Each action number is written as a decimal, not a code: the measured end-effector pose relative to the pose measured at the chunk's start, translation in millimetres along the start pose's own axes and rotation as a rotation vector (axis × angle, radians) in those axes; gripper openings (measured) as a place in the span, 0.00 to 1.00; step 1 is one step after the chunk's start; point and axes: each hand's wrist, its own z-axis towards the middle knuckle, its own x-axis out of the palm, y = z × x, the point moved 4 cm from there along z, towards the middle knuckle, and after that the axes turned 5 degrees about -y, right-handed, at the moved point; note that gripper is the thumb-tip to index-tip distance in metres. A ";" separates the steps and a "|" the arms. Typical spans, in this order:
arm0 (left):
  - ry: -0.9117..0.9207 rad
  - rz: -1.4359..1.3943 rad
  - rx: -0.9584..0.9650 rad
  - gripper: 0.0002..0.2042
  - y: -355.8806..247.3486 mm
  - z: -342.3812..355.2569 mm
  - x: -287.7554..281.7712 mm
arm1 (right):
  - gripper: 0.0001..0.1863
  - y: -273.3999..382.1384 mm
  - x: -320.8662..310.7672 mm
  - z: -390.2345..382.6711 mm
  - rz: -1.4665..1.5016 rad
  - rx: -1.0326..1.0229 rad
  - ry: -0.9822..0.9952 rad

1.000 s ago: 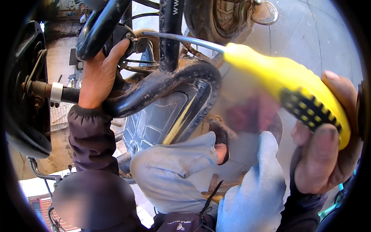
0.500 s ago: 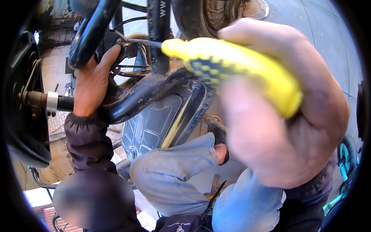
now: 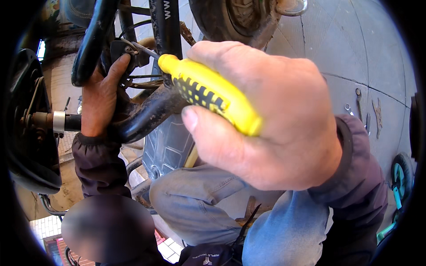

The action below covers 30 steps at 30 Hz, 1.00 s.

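My right hand is wrapped round the yellow handle, chequered with black, of a screwdriver. The metal shaft slopes up to the left, and its end meets a small dark bracket among the tubes. On the left, my left hand grips that bracket from below, thumb pressed on its face. Its other fingers are hidden behind a black tube. A scuffed black tubular frame runs just right of my left wrist. Whether the screwdriver tip sits in a screw is too small to tell.
A black saddle stands at the far left. Beyond my hands is a wheel. Wrenches and a rusty pliers-like tool lie on the paved floor to the right, near a turquoise wheel. My jeans-clad knees are below.
My right hand has moved left and away from me with the screwdriver, whose handle now tilts more steeply. Floor tools have come into sight. My left hand keeps its hold on the bracket.
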 end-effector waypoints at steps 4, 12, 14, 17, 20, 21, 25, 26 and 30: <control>-0.010 0.010 -0.046 0.23 1.6 0.1 -1.2 | 0.11 5.3 -1.8 -0.6 -0.072 0.026 0.021; -0.031 0.035 0.011 0.23 1.6 1.4 -2.2 | 0.13 6.1 -3.4 -3.8 -0.069 0.053 0.030; -0.031 -0.007 -0.009 0.21 0.7 1.7 -1.6 | 0.13 5.1 -1.9 -2.6 -0.062 0.051 0.029; -0.028 -0.015 -0.022 0.20 -2.7 -0.3 -2.7 | 0.14 5.4 0.7 -0.7 -0.040 0.050 0.032; -0.039 -0.039 -0.017 0.19 -7.5 -3.0 1.9 | 0.14 3.1 6.6 1.7 -0.020 0.040 0.032; -0.048 -0.053 -0.013 0.19 -9.2 -3.1 3.3 | 0.14 1.6 9.1 3.6 -0.013 0.036 0.036; -0.029 -0.011 -0.055 0.19 -9.6 -1.9 3.6 | 0.15 -1.9 13.6 5.3 -0.010 0.044 0.040; -0.026 -0.004 -0.069 0.19 -11.0 -1.9 4.1 | 0.16 -1.7 13.7 5.0 -0.005 0.048 0.044; -0.029 -0.018 -0.061 0.19 -9.9 -2.6 3.4 | 0.17 1.8 7.0 3.3 -0.005 0.074 0.058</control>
